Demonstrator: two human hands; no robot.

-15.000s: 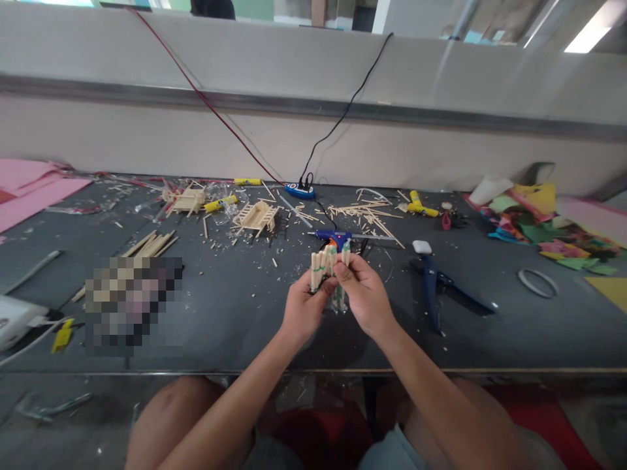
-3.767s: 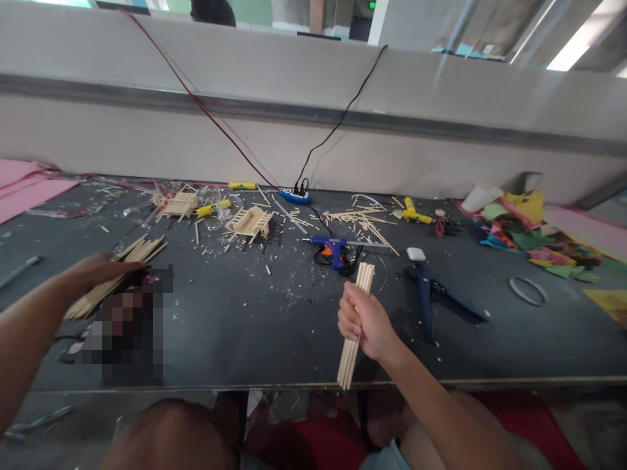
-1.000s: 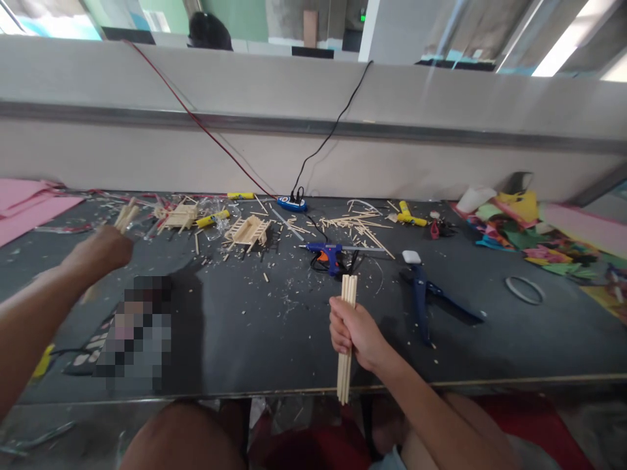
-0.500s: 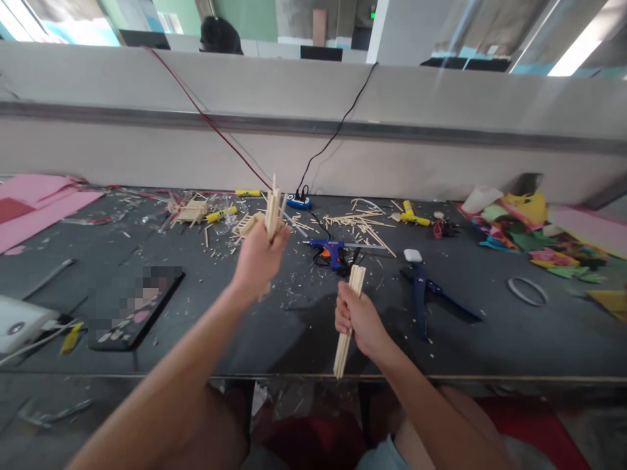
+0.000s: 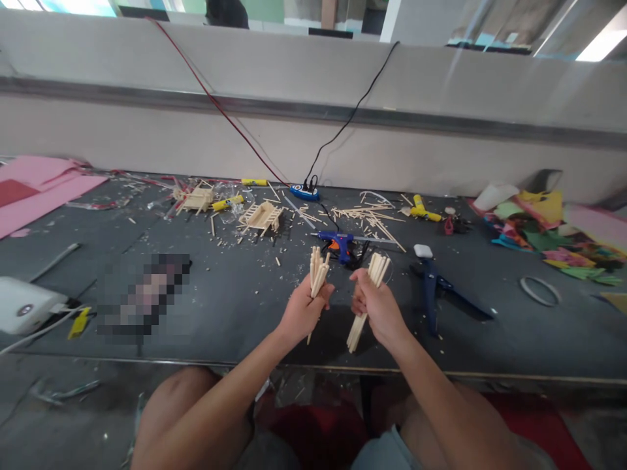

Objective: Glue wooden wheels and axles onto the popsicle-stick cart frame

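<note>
both fists round sticks

left hand: fist round stick bundle | right hand: fist round second bundle

Blue glue gun, blue cutters, coloured paper scraps, power strip.

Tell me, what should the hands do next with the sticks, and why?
Probably bring the two bunches together into one. The left hand grips a splayed bunch of sticks, the right hand grips another bunch, and they are close, side by side, but apart.
</note>
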